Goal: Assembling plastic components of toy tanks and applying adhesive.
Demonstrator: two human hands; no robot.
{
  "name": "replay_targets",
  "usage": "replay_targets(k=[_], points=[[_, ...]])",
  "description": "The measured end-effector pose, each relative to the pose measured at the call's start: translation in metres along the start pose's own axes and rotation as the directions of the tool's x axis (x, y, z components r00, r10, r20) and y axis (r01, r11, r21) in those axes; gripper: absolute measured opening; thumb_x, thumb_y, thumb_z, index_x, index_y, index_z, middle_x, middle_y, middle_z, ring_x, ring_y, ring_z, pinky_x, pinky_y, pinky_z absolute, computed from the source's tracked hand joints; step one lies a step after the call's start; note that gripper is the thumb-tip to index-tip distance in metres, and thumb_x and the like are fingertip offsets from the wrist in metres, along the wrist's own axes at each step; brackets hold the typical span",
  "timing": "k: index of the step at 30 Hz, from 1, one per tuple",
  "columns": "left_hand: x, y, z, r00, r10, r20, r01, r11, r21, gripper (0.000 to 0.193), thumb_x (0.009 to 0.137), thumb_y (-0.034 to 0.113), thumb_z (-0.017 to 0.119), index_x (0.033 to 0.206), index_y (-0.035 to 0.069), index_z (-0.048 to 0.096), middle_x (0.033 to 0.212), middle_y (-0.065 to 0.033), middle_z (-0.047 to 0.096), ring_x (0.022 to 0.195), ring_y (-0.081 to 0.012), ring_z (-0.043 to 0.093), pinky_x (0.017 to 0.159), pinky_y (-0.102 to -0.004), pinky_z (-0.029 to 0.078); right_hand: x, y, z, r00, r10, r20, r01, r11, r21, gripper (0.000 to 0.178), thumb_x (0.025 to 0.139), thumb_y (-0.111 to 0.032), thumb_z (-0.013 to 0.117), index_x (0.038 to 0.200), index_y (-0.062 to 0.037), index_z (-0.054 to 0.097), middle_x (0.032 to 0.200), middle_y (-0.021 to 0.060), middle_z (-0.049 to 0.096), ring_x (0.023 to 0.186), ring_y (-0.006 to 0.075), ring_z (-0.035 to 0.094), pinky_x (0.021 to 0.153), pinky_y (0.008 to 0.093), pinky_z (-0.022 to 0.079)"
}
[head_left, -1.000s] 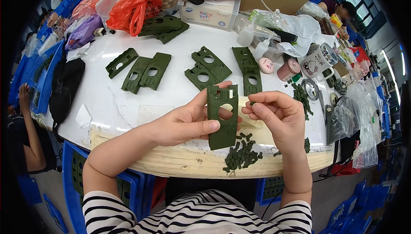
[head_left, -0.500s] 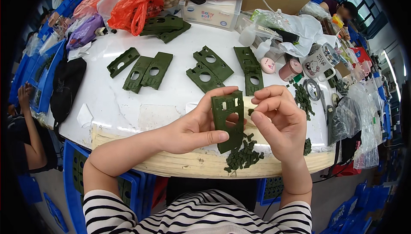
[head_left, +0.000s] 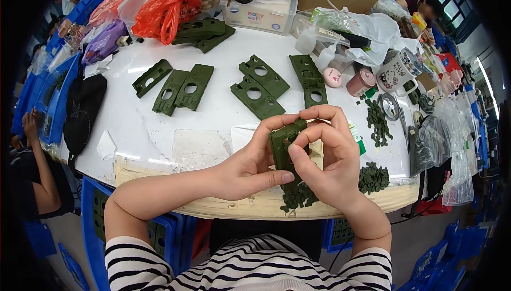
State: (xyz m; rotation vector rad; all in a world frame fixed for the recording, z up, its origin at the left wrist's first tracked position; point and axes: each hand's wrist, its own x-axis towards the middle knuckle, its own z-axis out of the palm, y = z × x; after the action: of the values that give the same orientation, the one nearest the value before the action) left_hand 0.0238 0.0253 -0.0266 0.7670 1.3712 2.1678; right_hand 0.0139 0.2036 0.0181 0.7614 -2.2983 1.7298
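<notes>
My left hand [head_left: 246, 173] grips a dark green plastic panel [head_left: 278, 152] by its edges, thumb on the near side, holding it tilted up above the table's front edge. Against the panel's face, near its top, the thumb and fingers of my right hand [head_left: 335, 171] are pinched together. Those fingertips cover the small green piece seen there before, and they hide the panel's round hole. Directly below lies a heap of small dark green pieces [head_left: 298, 197], partly covered by my right hand and the panel.
More green panels [head_left: 261, 84] lie across the white table [head_left: 143, 126]. Further heaps of small pieces [head_left: 374, 178] sit at the right. Bottles, a mug [head_left: 396, 73] and plastic bags crowd the back right; a red bag [head_left: 167, 9] and clear box [head_left: 261, 11] stand behind.
My right hand has moved left with the small green piece, from beside the panel onto its face. The panel has turned and tipped slightly in my left hand.
</notes>
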Motion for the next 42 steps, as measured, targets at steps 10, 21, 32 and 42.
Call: replay_targets(k=[10, 21, 32, 42], points=[[0.0, -0.002, 0.0, 1.0, 0.018, 0.002, -0.018, 1.0, 0.008, 0.08, 0.092, -0.004, 0.054, 0.149, 0.016, 0.001, 0.134, -0.0152, 0.039, 0.128, -0.0243, 0.042, 0.104, -0.042, 0.04, 0.0, 0.002, 0.001, 1.0, -0.005, -0.018, 0.005, 1.0, -0.005, 0.008, 0.073, -0.005, 0.071, 0.077, -0.0054, 0.064, 0.109, 0.0111, 0.053, 0.091, 0.0133, 0.054, 0.053, 0.0193, 0.041], [-0.002, -0.004, 0.0, 0.999, 0.05, -0.002, -0.05, 0.996, 0.079, 0.081, 0.091, -0.006, 0.054, 0.148, 0.017, 0.001, 0.132, -0.0166, 0.041, 0.127, -0.0245, 0.044, 0.104, -0.0413, 0.04, 0.0, 0.0, 0.001, 0.997, -0.07, -0.027, 0.068, 0.994, -0.084, 0.009, 0.072, -0.003, 0.072, 0.077, -0.0046, 0.064, 0.11, 0.0112, 0.052, 0.092, 0.0158, 0.055, 0.055, 0.021, 0.046], [-0.002, -0.002, -0.006, 0.996, 0.004, 0.09, -0.003, 1.0, -0.011, 0.083, 0.092, -0.001, 0.056, 0.151, 0.017, 0.001, 0.139, -0.0178, 0.037, 0.128, -0.0254, 0.044, 0.107, -0.0427, 0.037, 0.002, 0.001, -0.007, 0.982, -0.187, -0.04, 0.176, 0.965, -0.195, 0.013, 0.073, -0.004, 0.072, 0.076, -0.0034, 0.06, 0.106, 0.0147, 0.053, 0.096, 0.021, 0.053, 0.077, 0.0303, 0.044], [0.0, 0.017, -0.01, 0.985, -0.115, 0.128, 0.13, 0.985, -0.116, 0.085, 0.094, 0.023, 0.059, 0.153, 0.014, -0.002, 0.131, -0.0199, 0.05, 0.125, -0.0327, 0.05, 0.105, -0.0471, 0.037, 0.003, 0.005, -0.047, 0.915, -0.322, -0.244, 0.378, 0.896, 0.235, 0.028, 0.093, -0.033, 0.057, 0.088, -0.0058, 0.051, 0.103, 0.0127, 0.051, 0.093, 0.0185, 0.047, 0.087, 0.0321, 0.037]])
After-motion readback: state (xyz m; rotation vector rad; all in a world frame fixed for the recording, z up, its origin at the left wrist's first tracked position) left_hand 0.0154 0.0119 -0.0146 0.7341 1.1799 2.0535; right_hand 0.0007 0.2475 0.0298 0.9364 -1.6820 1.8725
